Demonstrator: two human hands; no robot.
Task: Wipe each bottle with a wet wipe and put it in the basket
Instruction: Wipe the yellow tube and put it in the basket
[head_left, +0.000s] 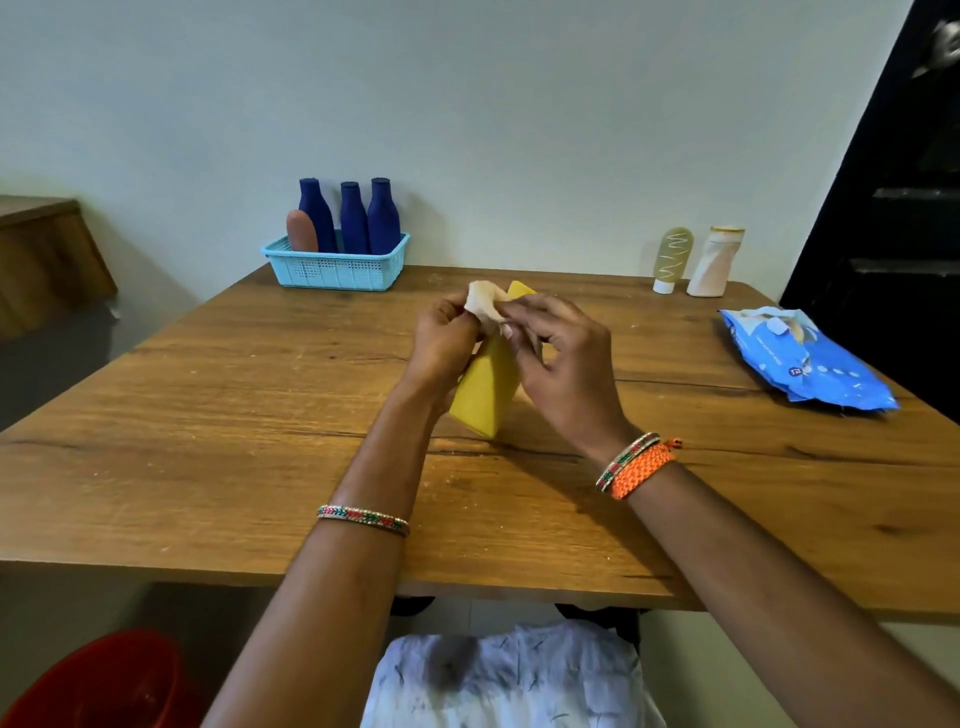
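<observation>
A yellow bottle tilts above the middle of the wooden table, its top pointing away from me. My left hand grips its upper part. A pale wet wipe is pinched by my right hand against the bottle's top, with the left fingers touching it too. At the far left of the table a light blue basket holds three dark blue bottles and a brown one. A yellowish tube and a white bottle stand at the far right.
A blue pack of wet wipes lies near the table's right edge. A red bucket stands on the floor at the lower left. A dark door is on the right and a wooden cabinet on the left.
</observation>
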